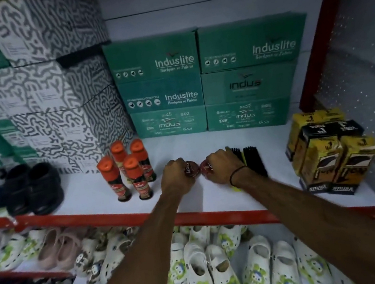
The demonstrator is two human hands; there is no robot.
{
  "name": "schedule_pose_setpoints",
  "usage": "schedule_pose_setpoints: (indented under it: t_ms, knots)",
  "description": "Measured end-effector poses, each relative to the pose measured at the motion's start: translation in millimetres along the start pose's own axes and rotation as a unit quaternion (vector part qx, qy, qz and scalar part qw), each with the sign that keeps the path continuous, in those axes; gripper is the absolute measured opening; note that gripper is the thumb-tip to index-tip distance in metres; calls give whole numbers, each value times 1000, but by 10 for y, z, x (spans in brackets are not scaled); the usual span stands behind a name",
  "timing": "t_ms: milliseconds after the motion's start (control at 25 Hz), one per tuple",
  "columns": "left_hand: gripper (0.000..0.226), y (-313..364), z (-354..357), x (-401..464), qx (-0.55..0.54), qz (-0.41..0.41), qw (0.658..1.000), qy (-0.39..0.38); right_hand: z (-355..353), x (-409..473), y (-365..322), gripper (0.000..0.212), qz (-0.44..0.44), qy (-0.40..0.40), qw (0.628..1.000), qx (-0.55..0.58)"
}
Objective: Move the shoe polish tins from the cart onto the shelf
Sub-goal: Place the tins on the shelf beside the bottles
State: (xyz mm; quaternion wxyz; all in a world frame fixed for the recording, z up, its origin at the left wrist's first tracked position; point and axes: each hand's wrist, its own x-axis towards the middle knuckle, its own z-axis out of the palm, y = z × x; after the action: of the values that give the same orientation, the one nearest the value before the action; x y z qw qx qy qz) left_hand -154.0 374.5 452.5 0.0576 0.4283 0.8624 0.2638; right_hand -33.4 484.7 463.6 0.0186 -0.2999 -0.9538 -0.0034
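On the white shelf (216, 201), mid-span, between the polish bottles (128, 171) with orange caps and the black brushes (251, 159): both hands down at once. Left hand (176, 177) closed over a red tin (191, 169), lid lettering partly showing past the knuckles. Right hand (223, 167) closed over a second red tin (206, 167), only a sliver visible. The two tins sit just beside each other, near touching; whether they already rest flat on the shelf cannot be told, fingers hide the bases.

Step in hand, as I read it: setting the pair down. To do it well:
- Lower both until the bases sit flat, then open the fingers straight up, no sideways drag, so neither tin skates or flips on edge.
- Keep the right wrist clear of the brushes lying right against it; a backward sweep could knock them.
- Leave a slight gap to the bottles on the left; they stand tall and narrow and would likely topple if bumped.
- Place well back from the red front rail (110, 220).

Cart barely visible at the lower left edge; any remaining tins cannot be seen.
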Motion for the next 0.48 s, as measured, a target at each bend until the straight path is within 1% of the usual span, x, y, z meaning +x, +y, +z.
schedule_pose_setpoints:
  t_ms: [320,480]
  knots:
    - [43,22,84,220,23,-21,999,6,3,124,83,27,1,26,999,30]
    - [42,-34,76,245,19,-20,1000,3,36,189,81,32,11,14,1000,14]
